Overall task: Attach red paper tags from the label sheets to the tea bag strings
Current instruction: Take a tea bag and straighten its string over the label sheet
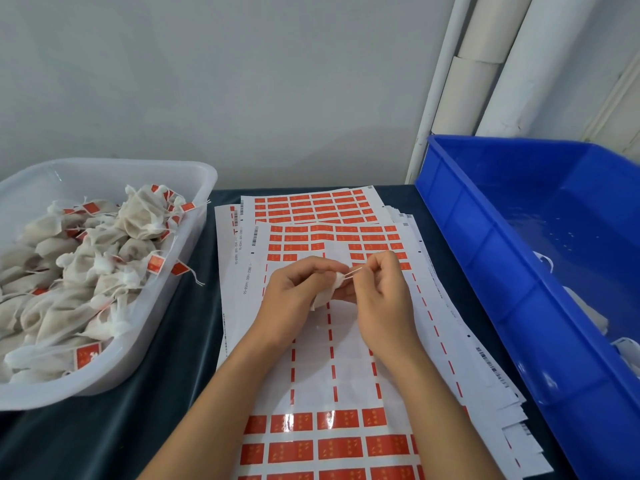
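At the centre of the frame a white tea bag (pixel 325 293) is held in the grip of the left hand (pixel 294 292), while its string (pixel 353 271) is pinched taut by the curled fingers of the right hand (pixel 381 289). Beneath both, label sheets (pixel 332 358) with red tags (pixel 346 420) are spread on the dark surface (pixel 104 427). Tagged bags are piled in a clear tub (pixel 194 209) at left; a blue crate (pixel 485 254) is set at right.
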Motion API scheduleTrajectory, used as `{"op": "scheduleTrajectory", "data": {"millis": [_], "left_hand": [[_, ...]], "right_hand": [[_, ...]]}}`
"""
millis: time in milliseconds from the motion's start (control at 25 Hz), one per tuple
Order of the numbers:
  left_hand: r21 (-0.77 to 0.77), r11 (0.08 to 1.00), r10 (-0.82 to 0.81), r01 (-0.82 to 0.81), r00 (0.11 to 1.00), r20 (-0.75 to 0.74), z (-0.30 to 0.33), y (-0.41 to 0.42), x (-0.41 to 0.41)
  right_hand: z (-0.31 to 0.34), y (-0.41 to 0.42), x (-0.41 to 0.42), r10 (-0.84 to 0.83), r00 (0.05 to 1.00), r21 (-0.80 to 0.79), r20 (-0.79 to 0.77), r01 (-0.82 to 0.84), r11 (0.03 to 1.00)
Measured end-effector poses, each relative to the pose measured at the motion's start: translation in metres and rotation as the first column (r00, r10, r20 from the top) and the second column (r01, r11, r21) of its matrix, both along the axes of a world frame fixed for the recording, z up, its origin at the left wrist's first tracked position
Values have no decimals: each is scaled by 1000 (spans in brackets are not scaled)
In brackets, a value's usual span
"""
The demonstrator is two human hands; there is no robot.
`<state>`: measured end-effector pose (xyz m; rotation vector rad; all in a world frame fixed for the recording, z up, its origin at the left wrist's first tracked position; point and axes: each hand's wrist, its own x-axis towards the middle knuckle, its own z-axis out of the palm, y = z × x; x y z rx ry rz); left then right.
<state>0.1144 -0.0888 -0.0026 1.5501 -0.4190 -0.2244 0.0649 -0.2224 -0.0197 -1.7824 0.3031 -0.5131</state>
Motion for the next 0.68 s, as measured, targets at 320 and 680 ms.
{"op": "scheduleTrajectory", "data": {"millis": [320, 680], "left_hand": [[-28, 999, 18, -20, 998, -57, 2, 5, 2], [5, 995, 98, -98, 989, -111, -2, 1, 2]], "right_hand": [[5, 3, 0, 84, 996, 354, -32, -67, 933], [14, -8, 2, 108, 994, 652, 15, -92, 753]]}}
